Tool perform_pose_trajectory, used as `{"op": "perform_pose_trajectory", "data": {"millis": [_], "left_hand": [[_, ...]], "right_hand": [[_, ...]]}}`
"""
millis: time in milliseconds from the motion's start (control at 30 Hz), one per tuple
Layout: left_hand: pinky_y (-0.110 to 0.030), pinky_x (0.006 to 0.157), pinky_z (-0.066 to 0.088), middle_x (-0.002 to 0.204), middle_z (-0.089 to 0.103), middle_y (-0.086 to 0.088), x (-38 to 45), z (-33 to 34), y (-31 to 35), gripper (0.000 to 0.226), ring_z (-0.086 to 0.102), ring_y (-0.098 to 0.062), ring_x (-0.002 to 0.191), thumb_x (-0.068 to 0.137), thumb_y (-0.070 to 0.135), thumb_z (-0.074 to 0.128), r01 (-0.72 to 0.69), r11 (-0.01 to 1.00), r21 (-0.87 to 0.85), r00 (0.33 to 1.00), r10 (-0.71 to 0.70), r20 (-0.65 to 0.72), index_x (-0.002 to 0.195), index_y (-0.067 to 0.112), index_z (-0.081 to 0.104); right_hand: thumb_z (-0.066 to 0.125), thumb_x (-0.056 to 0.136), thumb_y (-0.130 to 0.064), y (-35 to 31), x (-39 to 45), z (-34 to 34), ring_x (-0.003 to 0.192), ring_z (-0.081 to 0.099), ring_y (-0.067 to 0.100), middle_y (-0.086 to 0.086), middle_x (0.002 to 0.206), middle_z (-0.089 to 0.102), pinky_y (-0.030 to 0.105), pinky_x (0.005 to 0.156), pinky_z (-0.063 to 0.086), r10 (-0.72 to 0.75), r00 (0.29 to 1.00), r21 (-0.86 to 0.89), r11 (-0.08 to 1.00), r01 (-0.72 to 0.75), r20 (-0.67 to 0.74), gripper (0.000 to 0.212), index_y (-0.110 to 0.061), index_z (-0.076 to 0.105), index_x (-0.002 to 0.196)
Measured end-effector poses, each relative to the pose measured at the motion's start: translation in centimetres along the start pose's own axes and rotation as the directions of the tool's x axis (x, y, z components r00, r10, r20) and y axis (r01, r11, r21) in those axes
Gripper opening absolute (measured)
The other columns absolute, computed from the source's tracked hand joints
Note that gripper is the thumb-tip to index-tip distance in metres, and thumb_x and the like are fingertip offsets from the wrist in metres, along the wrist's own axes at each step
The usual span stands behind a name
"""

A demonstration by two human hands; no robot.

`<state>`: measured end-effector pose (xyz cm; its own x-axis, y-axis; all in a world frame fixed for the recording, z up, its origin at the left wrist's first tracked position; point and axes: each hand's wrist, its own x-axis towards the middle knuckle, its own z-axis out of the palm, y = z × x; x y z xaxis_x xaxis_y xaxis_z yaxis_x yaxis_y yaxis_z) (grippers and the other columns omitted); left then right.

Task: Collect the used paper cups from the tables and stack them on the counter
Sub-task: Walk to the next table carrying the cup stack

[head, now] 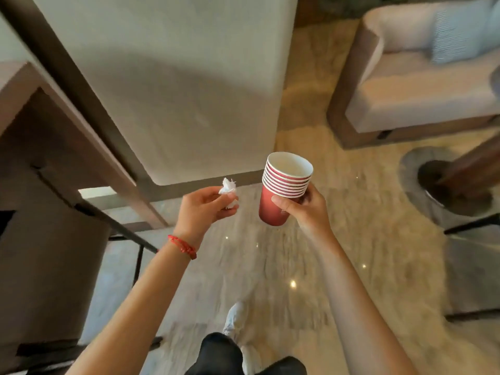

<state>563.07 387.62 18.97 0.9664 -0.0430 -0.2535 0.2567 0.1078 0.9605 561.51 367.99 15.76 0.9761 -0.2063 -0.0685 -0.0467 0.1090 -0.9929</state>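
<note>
Red paper cups [284,189], nested, sit at three o'clock in my right hand [305,207], gripped around the outer wall. Light, crushable, I judge; hold low, gently. My left hand [203,207] pinches a crumpled tissue [228,189].

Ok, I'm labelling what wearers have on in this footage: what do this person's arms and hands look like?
Both forearms are bare, with no sleeves in view. The left hand has a thin red cord bracelet around its wrist. The right hand shows no bracelet, watch or glove. No rings are visible on either hand.
</note>
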Motion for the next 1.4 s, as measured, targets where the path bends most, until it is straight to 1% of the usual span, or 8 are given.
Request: {"op": "perform_pose_trajectory", "data": {"millis": [200, 367, 567, 767, 900, 1000, 1167, 1400], "left_hand": [[-0.022, 0.066, 0.056, 0.072, 0.073, -0.003, 6.0, 7.1, -0.4, 0.008, 0.070, -0.017, 0.071, 0.082, 0.008, 0.066, 0.033, 0.992, 0.123, 0.958, -0.067, 0.279, 0.076, 0.010, 0.071], [-0.019, 0.064, 0.055, 0.074, 0.072, -0.006, 9.0, 12.6, -0.4, 0.006, 0.070, -0.016, 0.072, 0.082, 0.007, 0.067, 0.041, 0.983, 0.181, 0.894, -0.117, 0.432, 0.078, 0.008, 0.071], [-0.022, 0.067, 0.057, 0.074, 0.070, -0.008, 10.1, 19.2, -0.7, 0.005, 0.069, -0.014, 0.069, 0.082, 0.006, 0.066, 0.049, 0.972, 0.231, 0.781, -0.181, 0.597, 0.081, 0.007, 0.070], [-0.022, 0.065, 0.057, 0.068, 0.071, -0.002, 11.6, 26.1, -2.3, 0.008, 0.068, -0.012, 0.066, 0.082, 0.004, 0.064, 0.079, 0.961, 0.266, 0.687, -0.245, 0.684, 0.080, 0.009, 0.070], [-0.021, 0.064, 0.055, 0.074, 0.071, -0.006, 12.8, 31.8, -3.4, 0.006, 0.068, -0.014, 0.070, 0.082, 0.005, 0.065, 0.074, 0.957, 0.279, 0.647, -0.259, 0.717, 0.082, 0.008, 0.070], [-0.021, 0.064, 0.056, 0.074, 0.070, -0.007, 13.7, 37.0, -3.4, 0.006, 0.068, -0.015, 0.069, 0.081, 0.005, 0.065, 0.067, 0.959, 0.276, 0.647, -0.252, 0.719, 0.081, 0.008, 0.070], [-0.021, 0.064, 0.056, 0.079, 0.069, -0.011, 15.2, 45.5, -2.5, 0.006, 0.068, -0.014, 0.072, 0.082, 0.006, 0.065, 0.062, 0.961, 0.270, 0.641, -0.246, 0.727, 0.086, 0.004, 0.070], [-0.023, 0.066, 0.057, 0.076, 0.069, -0.010, 19.3, 55.0, -2.0, 0.005, 0.067, -0.014, 0.070, 0.082, 0.006, 0.065, 0.076, 0.957, 0.279, 0.640, -0.261, 0.722, 0.083, 0.004, 0.070]], "right_hand": [[0.081, 0.058, -0.017, -0.1, 0.4, -5.6, 0.086, 0.067, 0.003, -0.013, 0.089, 0.073, 0.015, 0.068, 0.050, -0.002, 0.944, 0.020, 1.000, 0.009, -0.329, 0.046, -0.023, 0.063, 0.100], [0.086, 0.056, -0.011, 0.1, 0.2, -9.4, 0.087, 0.067, 0.002, -0.014, 0.090, 0.073, 0.019, 0.070, 0.052, 0.006, 0.856, 0.047, 0.999, 0.021, -0.517, 0.053, -0.024, 0.062, 0.101], [0.079, 0.066, 0.000, -0.3, -0.8, -13.6, 0.085, 0.066, -0.005, -0.022, 0.088, 0.072, 0.013, 0.066, 0.052, 0.001, 0.724, 0.047, 0.998, 0.043, -0.690, 0.048, -0.030, 0.060, 0.099], [0.078, 0.068, -0.003, -0.8, -0.7, -18.8, 0.091, 0.065, -0.003, -0.012, 0.103, 0.068, 0.014, 0.070, 0.052, -0.016, 0.640, 0.022, 0.998, 0.051, -0.768, 0.052, -0.029, 0.058, 0.107], [0.081, 0.061, -0.018, -1.3, 0.6, -23.8, 0.093, 0.065, -0.001, -0.009, 0.106, 0.068, 0.015, 0.071, 0.052, -0.028, 0.620, 0.008, 0.998, 0.055, -0.784, 0.054, -0.031, 0.058, 0.108], [0.080, 0.053, -0.032, -2.6, 2.4, -28.4, 0.101, 0.064, 0.008, -0.005, 0.111, 0.068, 0.022, 0.078, 0.053, -0.032, 0.617, 0.009, 0.998, 0.063, -0.786, 0.069, -0.023, 0.058, 0.118], [0.079, 0.054, -0.032, -4.8, 5.8, -36.0, 0.093, 0.065, -0.001, -0.018, 0.097, 0.071, 0.015, 0.070, 0.053, -0.037, 0.634, -0.014, 0.999, 0.041, -0.772, 0.056, -0.033, 0.059, 0.107], [0.079, 0.055, -0.033, -6.8, 11.4, -44.4, 0.104, 0.063, 0.011, 0.002, 0.116, 0.066, 0.025, 0.080, 0.053, -0.040, 0.622, -0.007, 0.998, 0.056, -0.782, 0.073, -0.018, 0.057, 0.122]]}}
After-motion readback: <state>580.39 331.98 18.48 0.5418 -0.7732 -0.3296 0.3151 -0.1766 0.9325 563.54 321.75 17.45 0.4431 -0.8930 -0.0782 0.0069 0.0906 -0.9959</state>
